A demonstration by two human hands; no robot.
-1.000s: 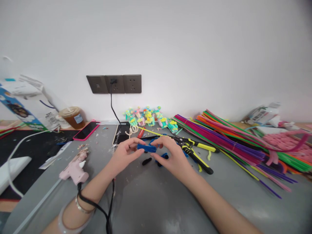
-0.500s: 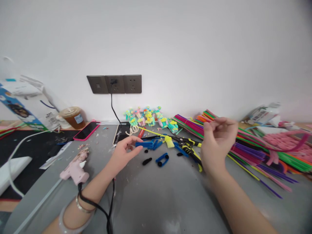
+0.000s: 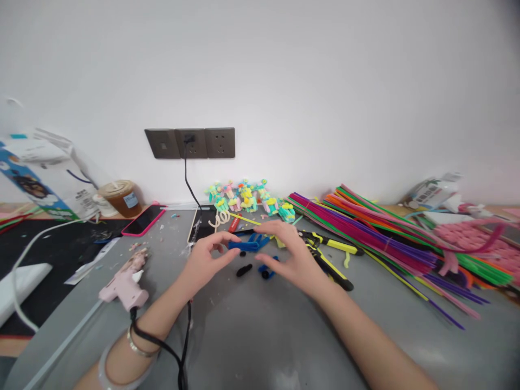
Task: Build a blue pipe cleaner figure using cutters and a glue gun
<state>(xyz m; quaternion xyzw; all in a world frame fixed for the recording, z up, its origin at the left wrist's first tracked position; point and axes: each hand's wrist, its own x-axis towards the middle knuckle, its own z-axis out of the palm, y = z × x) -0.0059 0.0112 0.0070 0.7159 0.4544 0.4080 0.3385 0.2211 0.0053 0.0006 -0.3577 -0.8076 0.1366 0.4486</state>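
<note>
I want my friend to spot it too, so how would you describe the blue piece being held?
On the grey tabletop, look near the middle for the person's bare left hand. Between its thumb and fingers sits a short, straight blue bar of soft-looking material. It alone is pinched in a hand; the other blue pieces lie on the tabletop.

On the table, the left hand and the right hand face each other, with a strip between the left hand's fingertips. A glue gun lies left of them; behind it is a phone, with a cup just left of the phone. Small figures sit behind the hands, near the wall. Pliers lie beside the right hand, and pipe cleaners spread farther right.
</note>
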